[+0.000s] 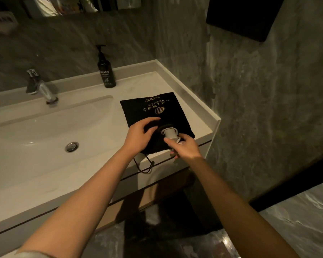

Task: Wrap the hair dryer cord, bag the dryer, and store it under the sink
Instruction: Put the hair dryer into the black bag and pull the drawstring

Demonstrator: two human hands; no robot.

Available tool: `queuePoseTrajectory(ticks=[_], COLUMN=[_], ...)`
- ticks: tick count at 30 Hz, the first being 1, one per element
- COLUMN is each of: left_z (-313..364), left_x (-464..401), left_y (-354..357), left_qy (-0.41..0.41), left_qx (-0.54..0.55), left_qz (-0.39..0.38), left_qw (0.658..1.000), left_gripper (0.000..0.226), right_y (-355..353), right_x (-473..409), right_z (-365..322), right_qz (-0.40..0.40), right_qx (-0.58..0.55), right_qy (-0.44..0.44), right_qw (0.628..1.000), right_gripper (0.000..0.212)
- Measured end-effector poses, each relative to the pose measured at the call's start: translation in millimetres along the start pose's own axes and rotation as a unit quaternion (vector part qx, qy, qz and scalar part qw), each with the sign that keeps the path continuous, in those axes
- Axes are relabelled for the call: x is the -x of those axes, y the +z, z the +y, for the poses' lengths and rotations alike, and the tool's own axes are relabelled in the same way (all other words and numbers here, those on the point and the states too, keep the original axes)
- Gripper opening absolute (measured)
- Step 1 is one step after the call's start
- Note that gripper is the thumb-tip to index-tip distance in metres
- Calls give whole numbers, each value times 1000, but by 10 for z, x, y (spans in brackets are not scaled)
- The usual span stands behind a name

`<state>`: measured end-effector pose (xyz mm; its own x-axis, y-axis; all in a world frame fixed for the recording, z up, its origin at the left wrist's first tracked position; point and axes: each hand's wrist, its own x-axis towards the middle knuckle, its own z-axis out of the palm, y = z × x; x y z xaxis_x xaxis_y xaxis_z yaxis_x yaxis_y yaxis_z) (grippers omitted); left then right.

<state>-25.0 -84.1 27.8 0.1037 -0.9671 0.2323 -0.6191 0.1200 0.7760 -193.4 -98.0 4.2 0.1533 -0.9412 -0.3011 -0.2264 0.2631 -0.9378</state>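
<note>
A black drawstring bag [153, 107] with gold lettering lies flat on the white counter [194, 101] to the right of the basin. Its mouth faces me at the front edge. A pale grey hair dryer [169, 134] pokes halfway out of that mouth, most of its body hidden inside. My left hand [140, 135] grips the bag's opening on the left side. My right hand [185, 148] holds the dryer's near end with its white cord bunched under the fingers. The bag's black drawstring [146, 165] dangles over the counter's front edge.
The white basin [35, 138] with its drain fills the left half, with a chrome tap [43, 88] behind it. A dark pump bottle [105, 71] stands at the back of the counter. Grey marble walls close in behind and to the right. An open space lies under the counter [157, 194].
</note>
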Motion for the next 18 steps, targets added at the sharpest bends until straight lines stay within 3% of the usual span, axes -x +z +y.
queuePoseTrajectory(ticks=[4, 8, 13, 16, 18], left_z=[-145, -194, -194, -247, -287], left_x=[209, 365, 438, 532, 596], left_y=[28, 58, 80, 88, 87], left_qy=[-2, -25, -38, -56, -99], left_qx=[-87, -55, -73, -150, -191], left_qz=[12, 39, 33, 52, 82], left_qw=[996, 997, 996, 986, 973], left_gripper=[34, 22, 24, 39, 58], right_y=[-38, 38, 114, 54, -56], right_x=[108, 80, -14, 30, 80], right_z=[149, 179, 192, 266, 367], right_qz=[40, 70, 58, 50, 70], right_qx=[17, 61, 37, 37, 53], right_qy=[-56, -118, -123, -118, -132], right_qw=[997, 989, 990, 991, 987], right_gripper=[63, 55, 50, 59, 51])
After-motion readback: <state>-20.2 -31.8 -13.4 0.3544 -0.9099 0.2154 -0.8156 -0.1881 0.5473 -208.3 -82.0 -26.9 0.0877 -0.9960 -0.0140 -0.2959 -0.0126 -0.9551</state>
